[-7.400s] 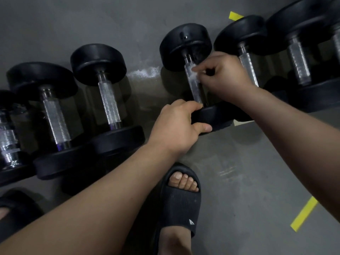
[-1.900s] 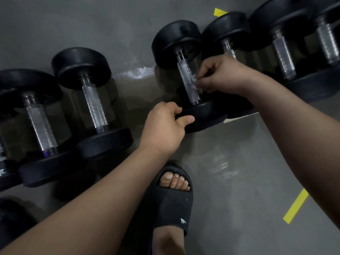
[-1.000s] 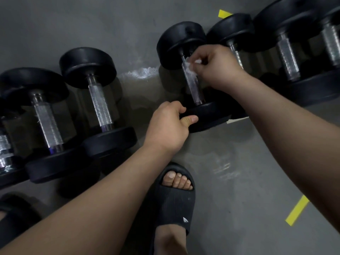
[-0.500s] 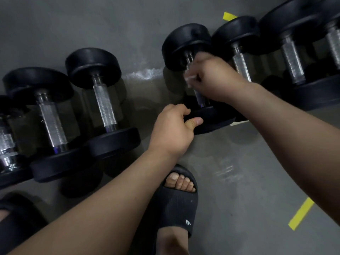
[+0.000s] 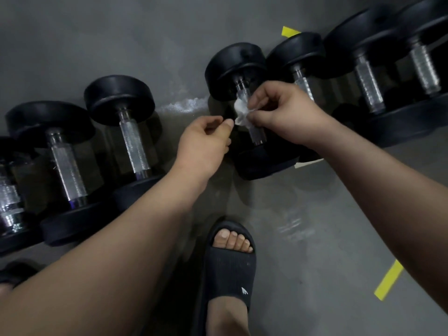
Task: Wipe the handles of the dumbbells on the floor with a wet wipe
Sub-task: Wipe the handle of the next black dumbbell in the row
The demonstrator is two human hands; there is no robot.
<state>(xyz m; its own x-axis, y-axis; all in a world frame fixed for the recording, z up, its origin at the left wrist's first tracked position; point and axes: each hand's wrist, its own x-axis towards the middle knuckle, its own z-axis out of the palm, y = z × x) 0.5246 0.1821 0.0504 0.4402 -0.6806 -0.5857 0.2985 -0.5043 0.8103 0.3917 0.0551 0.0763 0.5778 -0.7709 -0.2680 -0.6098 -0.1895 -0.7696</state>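
Observation:
A row of black dumbbells with knurled metal handles lies on the grey floor. The middle dumbbell [image 5: 236, 66] has its handle [image 5: 257, 134] partly behind a crumpled white wet wipe [image 5: 241, 113]. My right hand [image 5: 286, 112] pinches the wipe's right side just above the handle. My left hand [image 5: 206, 141] pinches the wipe's left corner with thumb and forefinger. Neither hand touches the dumbbell's black ends.
More dumbbells lie to the left [image 5: 131, 132] and right [image 5: 368, 81] of the middle one. My foot in a black slide sandal [image 5: 230, 265] stands close in front. Yellow tape marks [image 5: 388, 283] sit on the floor at right.
My left hand has let go of the dumbbell's near end and risen to the wipe. My right hand has lifted the wipe off the handle, and both hands now hold it.

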